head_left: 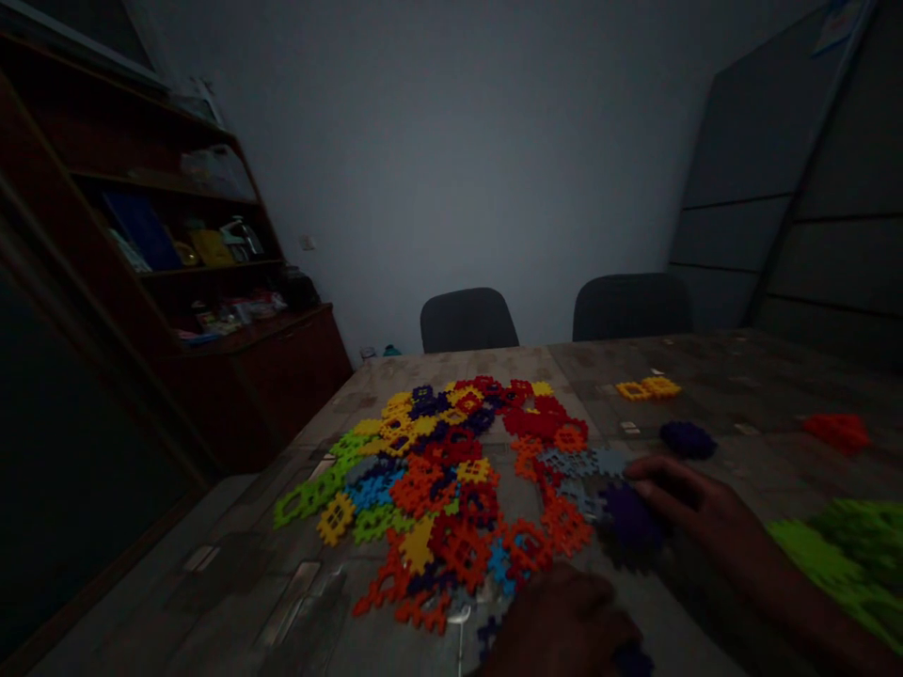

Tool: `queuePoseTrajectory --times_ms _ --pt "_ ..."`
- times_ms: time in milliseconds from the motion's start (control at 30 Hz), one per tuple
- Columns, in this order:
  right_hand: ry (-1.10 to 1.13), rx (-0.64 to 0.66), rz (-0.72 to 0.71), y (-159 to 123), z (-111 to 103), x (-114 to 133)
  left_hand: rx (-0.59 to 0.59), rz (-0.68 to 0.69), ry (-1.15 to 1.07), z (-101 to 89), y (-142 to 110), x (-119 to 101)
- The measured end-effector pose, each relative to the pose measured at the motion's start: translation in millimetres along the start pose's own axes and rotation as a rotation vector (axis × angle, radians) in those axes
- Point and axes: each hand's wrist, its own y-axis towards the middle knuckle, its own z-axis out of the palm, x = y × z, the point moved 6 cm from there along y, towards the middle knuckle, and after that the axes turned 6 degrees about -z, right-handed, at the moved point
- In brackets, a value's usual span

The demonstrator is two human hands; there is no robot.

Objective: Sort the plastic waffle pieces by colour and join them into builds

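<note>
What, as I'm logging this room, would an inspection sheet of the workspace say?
Surface: table, patterned, dimly lit.
Job's things: mixed-colour pile of plastic pieces; towards the right, separate yellow pieces, dark purple pieces, orange pieces and green pieces.
Clutter: plastic bag and assorted items on the cabinet shelves.
Hands: right hand at a purple clump, grip unclear; left hand by the pile's near edge, grip hidden.
Cables: nothing seen.
Surroundings: two dark chairs behind the table, plain wall.

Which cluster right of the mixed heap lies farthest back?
The yellow cluster; the dark blue cluster, orange cluster and green cluster all lie nearer the camera.
</note>
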Motion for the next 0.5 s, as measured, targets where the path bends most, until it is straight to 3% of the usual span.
queuePoseTrajectory --times_ms 67,167,333,400,500 --pt "0.059 0.066 0.060 -10 -3 -6 -0.130 -0.022 0.049 -21.7 -14 3" --pt "0.162 0.242 0.139 -37 10 -16 -0.350 0.039 -0.054 -54.4 -50 13" --pt "0.254 0.492 0.191 -72 49 -20 -0.607 0.040 -0.024 -73.5 -99 41" --pt "0.179 0.505 0.136 -74 55 -16 -0.668 0.049 0.004 -77.7 -106 45" --pt "-0.072 0.423 0.018 -71 49 -8 -0.686 0.076 0.039 -85.3 -107 42"
